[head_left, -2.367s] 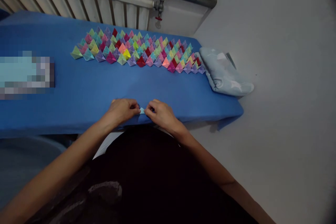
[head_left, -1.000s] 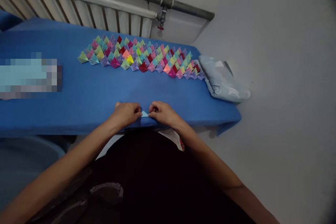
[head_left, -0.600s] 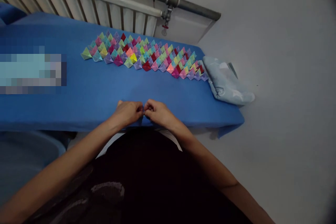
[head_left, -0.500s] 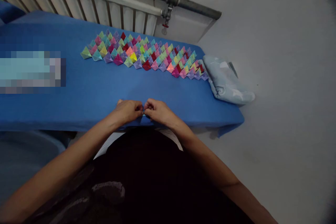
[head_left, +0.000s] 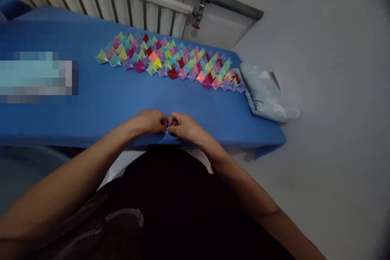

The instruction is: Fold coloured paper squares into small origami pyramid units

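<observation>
Close to the table's front edge, my left hand (head_left: 152, 121) and my right hand (head_left: 182, 124) meet with fingers pinched together. Between the fingertips a sliver of a small light-blue piece of paper (head_left: 167, 129) shows; the hands cover the rest of it, so its shape is hidden. Beyond my hands, rows of folded paper boats (head_left: 172, 74) in pink, green, purple, red, yellow and blue stand packed side by side on the blue cloth (head_left: 128, 93).
A folded grey-blue patterned blanket (head_left: 265, 93) lies at the table's right end. Behind the table run a white radiator (head_left: 120, 8) and a grey pipe (head_left: 237, 2) with a red-handled valve (head_left: 196, 27). A pixelated pale-blue item (head_left: 30, 75) lies at the left.
The view has shifted slightly. My left hand has turned a little, its fingers curled more; both hands stay together at the paper. The paper boats have not moved.
</observation>
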`<state>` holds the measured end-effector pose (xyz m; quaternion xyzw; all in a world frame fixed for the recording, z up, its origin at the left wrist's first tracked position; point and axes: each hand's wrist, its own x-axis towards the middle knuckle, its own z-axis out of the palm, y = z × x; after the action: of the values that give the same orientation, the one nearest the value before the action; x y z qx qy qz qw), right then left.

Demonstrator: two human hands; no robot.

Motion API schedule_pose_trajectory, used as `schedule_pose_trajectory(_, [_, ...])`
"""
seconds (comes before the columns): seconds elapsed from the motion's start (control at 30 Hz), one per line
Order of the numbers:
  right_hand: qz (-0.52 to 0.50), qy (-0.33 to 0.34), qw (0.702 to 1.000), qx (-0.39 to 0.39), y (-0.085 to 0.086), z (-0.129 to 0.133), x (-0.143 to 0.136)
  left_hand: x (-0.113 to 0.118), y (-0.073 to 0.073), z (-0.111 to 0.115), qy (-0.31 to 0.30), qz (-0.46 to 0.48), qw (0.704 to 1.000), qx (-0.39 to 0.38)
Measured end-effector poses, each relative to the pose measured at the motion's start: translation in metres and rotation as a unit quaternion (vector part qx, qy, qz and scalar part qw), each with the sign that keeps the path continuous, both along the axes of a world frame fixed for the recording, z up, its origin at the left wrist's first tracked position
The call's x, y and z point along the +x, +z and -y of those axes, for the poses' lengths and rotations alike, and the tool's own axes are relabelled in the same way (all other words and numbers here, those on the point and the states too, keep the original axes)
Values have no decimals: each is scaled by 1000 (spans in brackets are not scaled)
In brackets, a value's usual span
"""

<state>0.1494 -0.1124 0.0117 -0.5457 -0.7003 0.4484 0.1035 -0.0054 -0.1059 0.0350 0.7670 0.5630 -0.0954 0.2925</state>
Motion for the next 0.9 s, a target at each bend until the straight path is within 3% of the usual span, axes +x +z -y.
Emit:
schedule_pose_trajectory(0.13, [25,30,997,63,1,1,0,3,1,3,-5,-25,1000,14])
schedule_pose_trajectory(0.5, [-37,0,999,-35,-2,-1,2,-4,2,0,-40,-2,999,0])
schedule_pose_trajectory(0.7, [14,29,999,39,-1,-2,1,0,0,3,-35,-26,999,19])
schedule_pose_trajectory(0.9, [22,44,998,47,-1,-2,1,-1,-1,9,-36,-40,998,45])
